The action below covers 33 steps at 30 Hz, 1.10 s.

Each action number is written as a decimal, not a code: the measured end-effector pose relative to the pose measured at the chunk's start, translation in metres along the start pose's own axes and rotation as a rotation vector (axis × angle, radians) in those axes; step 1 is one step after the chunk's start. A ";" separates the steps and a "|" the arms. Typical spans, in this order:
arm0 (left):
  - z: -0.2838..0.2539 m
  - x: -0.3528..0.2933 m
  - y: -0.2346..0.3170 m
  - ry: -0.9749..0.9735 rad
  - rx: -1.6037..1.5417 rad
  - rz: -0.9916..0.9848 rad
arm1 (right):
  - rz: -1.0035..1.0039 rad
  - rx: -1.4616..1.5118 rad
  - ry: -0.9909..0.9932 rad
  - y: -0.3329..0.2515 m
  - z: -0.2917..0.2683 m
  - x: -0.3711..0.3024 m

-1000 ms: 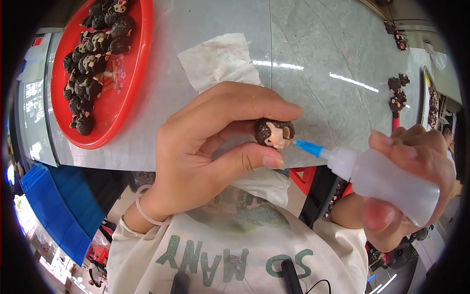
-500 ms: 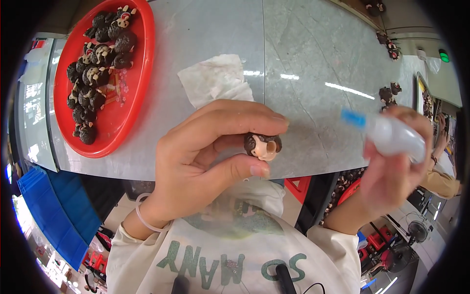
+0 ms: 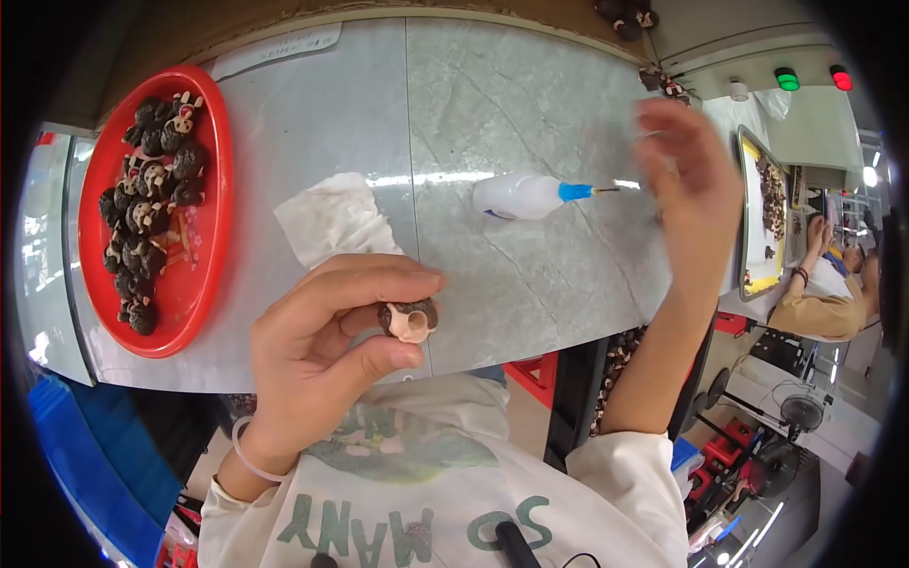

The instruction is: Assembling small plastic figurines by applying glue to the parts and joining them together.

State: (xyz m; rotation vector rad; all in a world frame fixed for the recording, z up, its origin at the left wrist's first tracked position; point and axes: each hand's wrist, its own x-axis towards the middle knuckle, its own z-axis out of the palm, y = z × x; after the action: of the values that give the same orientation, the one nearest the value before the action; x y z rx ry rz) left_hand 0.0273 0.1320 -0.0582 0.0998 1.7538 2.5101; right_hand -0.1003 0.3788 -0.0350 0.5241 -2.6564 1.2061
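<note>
Figurine piece [image 3: 411, 325], dark brown and textured above, cream below with a round hollow facing the camera, sits near the middle of the view, above the near edge of the grey bench [image 3: 492, 284]; take it as the hub of the clock. Farthest left, at eight o'clock, are blue panels [image 3: 85, 464] below bench level. At ten o'clock an oval red tray [image 3: 180, 298] lies on the bench, carrying a heap of dark-brown and cream figurines [image 3: 145, 216]. Next comes the left hand [image 3: 308, 327], at nine o'clock and touching the piece: its fingers are closed to the piece's width, gripping it between thumb and forefinger, and a pale band [image 3: 248, 450] rings the wrist. At eleven o'clock a paper slip [image 3: 279, 52] lies by the far edge, with a crumpled white tissue [image 3: 336, 222] much nearer the hand. Between one and two o'clock a translucent white squeeze bottle [image 3: 519, 196] rests on its side, its blue-based nozzle aimed at three. Beyond it, at two, the right hand [image 3: 696, 161] is raised and blurred, fingers loosely parted and holding nothing visible. Between two and three stands a yellow-edged tray [image 3: 757, 251] of small dark pieces [image 3: 773, 201]; at three, another person's tan sleeve [image 3: 814, 308].
</note>
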 end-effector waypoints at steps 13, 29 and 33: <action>0.000 -0.002 -0.001 -0.030 0.015 -0.014 | 0.043 -0.335 -0.084 0.031 -0.003 0.039; 0.002 0.001 -0.002 0.041 -0.034 -0.025 | 0.169 0.657 -0.050 -0.038 0.005 -0.059; 0.002 -0.001 -0.004 0.030 -0.012 0.000 | 0.221 0.749 -0.124 -0.052 0.016 -0.068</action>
State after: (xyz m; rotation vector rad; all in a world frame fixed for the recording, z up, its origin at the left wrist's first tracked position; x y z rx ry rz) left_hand 0.0281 0.1348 -0.0613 0.0620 1.7493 2.5350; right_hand -0.0178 0.3517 -0.0299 0.4081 -2.3193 2.3148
